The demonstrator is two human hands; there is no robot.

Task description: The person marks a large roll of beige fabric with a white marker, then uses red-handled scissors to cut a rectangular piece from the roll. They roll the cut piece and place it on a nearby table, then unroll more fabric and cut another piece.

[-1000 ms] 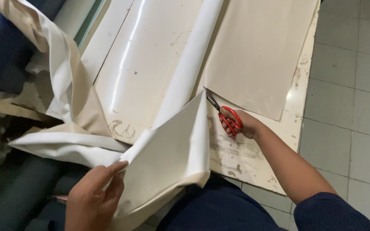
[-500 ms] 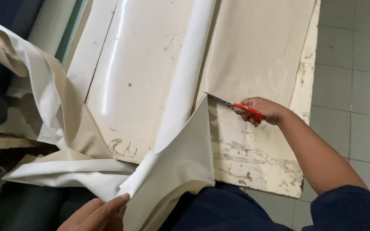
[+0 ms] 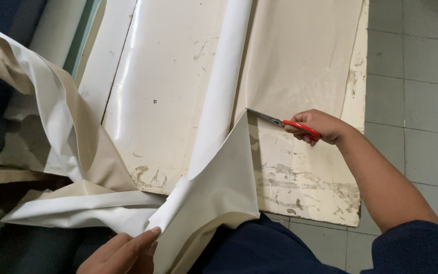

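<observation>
Gripping red scissors [image 3: 295, 125] in right hand [image 3: 318, 126], left hand [image 3: 122, 252] pinching cream sheet [image 3: 214, 187]

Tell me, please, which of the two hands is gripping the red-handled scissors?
The right hand grips the scissors, blades at the sheet's cut edge; the left hand only pinches the loose cream sheet.

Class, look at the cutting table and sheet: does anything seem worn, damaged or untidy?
Yes. The table near the right hand and scissors is scratched, its paint flaking in brown patches. Cut sheet hangs crumpled off the near edge by the left hand.
</observation>
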